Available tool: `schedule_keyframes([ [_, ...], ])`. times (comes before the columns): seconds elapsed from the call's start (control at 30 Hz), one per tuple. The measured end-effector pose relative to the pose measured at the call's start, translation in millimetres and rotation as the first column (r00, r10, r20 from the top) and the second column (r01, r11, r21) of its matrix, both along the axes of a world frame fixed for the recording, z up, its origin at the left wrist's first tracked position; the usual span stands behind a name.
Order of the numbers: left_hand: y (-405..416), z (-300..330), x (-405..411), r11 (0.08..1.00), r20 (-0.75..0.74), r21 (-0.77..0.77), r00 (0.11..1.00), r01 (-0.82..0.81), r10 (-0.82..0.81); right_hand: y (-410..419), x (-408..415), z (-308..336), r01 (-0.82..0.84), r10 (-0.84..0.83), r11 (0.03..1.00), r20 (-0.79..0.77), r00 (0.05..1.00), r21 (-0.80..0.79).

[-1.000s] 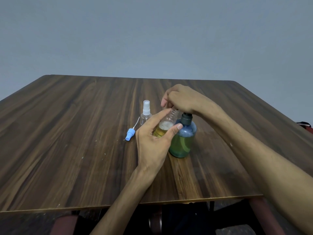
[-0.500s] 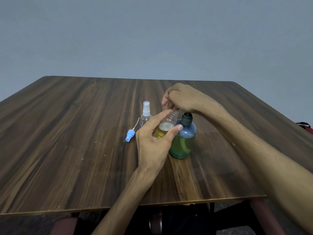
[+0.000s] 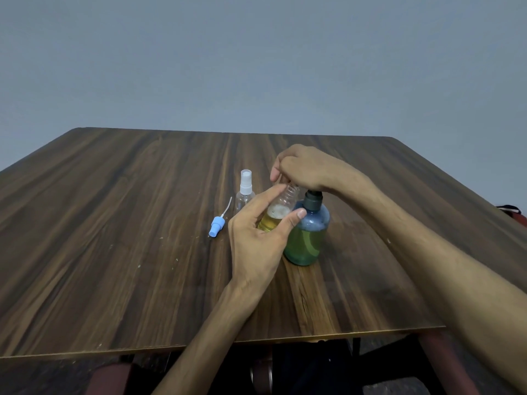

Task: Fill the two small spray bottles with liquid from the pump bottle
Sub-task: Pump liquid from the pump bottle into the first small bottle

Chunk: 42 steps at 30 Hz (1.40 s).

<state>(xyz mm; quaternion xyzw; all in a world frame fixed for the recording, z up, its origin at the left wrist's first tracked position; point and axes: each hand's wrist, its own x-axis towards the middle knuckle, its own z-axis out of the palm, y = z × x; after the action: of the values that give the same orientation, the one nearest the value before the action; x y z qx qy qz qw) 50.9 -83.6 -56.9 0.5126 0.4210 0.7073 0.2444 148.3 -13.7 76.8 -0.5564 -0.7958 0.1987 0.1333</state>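
Note:
My left hand [image 3: 255, 240] grips a small clear uncapped spray bottle [image 3: 278, 213], tilted, holding yellow liquid with foam on top. Its open neck sits under my right hand [image 3: 302, 169], whose fingers curl over the pump head of the blue pump bottle [image 3: 306, 238]; the pump head itself is hidden by the hand. The pump bottle stands on the wooden table [image 3: 114, 252] and holds green-looking liquid. A second small spray bottle [image 3: 245, 192] with a white sprayer cap stands just left, looking empty. A loose blue sprayer cap [image 3: 216, 225] with its dip tube lies on the table further left.
The table's near edge runs just below my forearms. A red object [image 3: 513, 213] shows past the table's right edge. Dark chair legs and floor are visible under the table.
My right hand has dropped slightly on the pump head. The liquid level in the held bottle looks about the same. The other objects have not moved.

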Motion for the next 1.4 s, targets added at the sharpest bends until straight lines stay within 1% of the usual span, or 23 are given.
schedule_keyframes([
  [0.07,-1.5,1.6,0.2,1.0,-0.005,-0.003,1.0,-0.002,0.002,-0.6,0.0,2.0,0.004,-0.003,1.0,-0.026,1.0,0.015],
  [0.2,-0.7,2.9,0.0,1.0,-0.001,-0.004,1.0,0.004,-0.004,-3.2,-3.2,-1.0,-0.045,0.047,0.999,0.079,0.996,-0.026],
  [0.33,-1.7,2.2,0.1,1.0,-0.007,0.004,1.0,-0.004,0.004,-0.9,1.6,2.7,0.005,-0.004,0.999,-0.039,0.999,0.042],
  [0.47,0.7,0.5,-0.8,1.0,-0.007,-0.004,1.0,-0.002,0.002,2.0,-2.0,-3.6,-0.016,0.016,1.0,0.031,0.999,-0.022],
  [0.5,0.9,-0.2,-1.3,1.0,-0.009,-0.005,1.0,-0.004,0.004,2.2,-2.0,-4.3,-0.01,0.011,1.0,0.028,1.0,-0.016],
  [0.57,-0.8,-0.7,-0.6,1.0,-0.009,-0.006,1.0,-0.002,0.002,2.2,0.8,-3.1,0.011,-0.011,0.999,-0.022,1.0,0.031],
  [0.63,-2.7,1.9,0.1,1.0,-0.009,0.002,1.0,0.003,-0.003,2.2,2.6,-1.9,0.021,-0.018,0.999,-0.073,0.997,0.044],
  [0.77,-2.1,2.5,-1.2,1.0,-0.017,0.003,1.0,-0.001,0.001,3.7,-1.5,-6.2,-0.003,0.004,1.0,0.028,1.0,-0.021],
  [0.8,-2.2,1.9,-1.0,1.0,-0.015,0.005,1.0,-0.002,0.002,4.0,-1.0,-5.2,-0.007,0.007,1.0,0.028,1.0,-0.015],
  [0.9,-3.1,2.7,-0.6,1.0,-0.026,0.019,1.0,-0.013,0.013,3.1,1.0,0.1,-0.015,0.015,1.0,-0.037,0.999,0.002],
  [1.03,-1.6,2.2,-0.4,1.0,-0.024,0.013,1.0,-0.009,0.01,3.1,-0.9,-5.5,-0.037,0.038,0.999,0.041,0.998,-0.026],
  [1.1,-2.1,1.2,-0.6,1.0,-0.022,0.016,1.0,-0.012,0.012,3.4,0.3,-4.1,-0.026,0.027,1.0,0.03,0.999,-0.003],
  [1.2,-1.9,2.5,-0.5,1.0,-0.031,0.02,0.999,-0.006,0.007,2.0,0.8,0.1,-0.031,0.031,1.0,-0.029,0.999,0.001],
  [1.3,-3.9,3.6,-0.3,1.0,-0.021,0.014,1.0,0.007,-0.006,0.8,-1.5,-3.7,-0.051,0.052,0.998,0.032,0.998,-0.035],
  [1.4,-5.2,5.2,-0.2,1.0,-0.026,0.02,1.0,-0.001,0.001,2.0,0.9,-1.2,-0.043,0.043,0.999,0.0,0.999,-0.015],
])
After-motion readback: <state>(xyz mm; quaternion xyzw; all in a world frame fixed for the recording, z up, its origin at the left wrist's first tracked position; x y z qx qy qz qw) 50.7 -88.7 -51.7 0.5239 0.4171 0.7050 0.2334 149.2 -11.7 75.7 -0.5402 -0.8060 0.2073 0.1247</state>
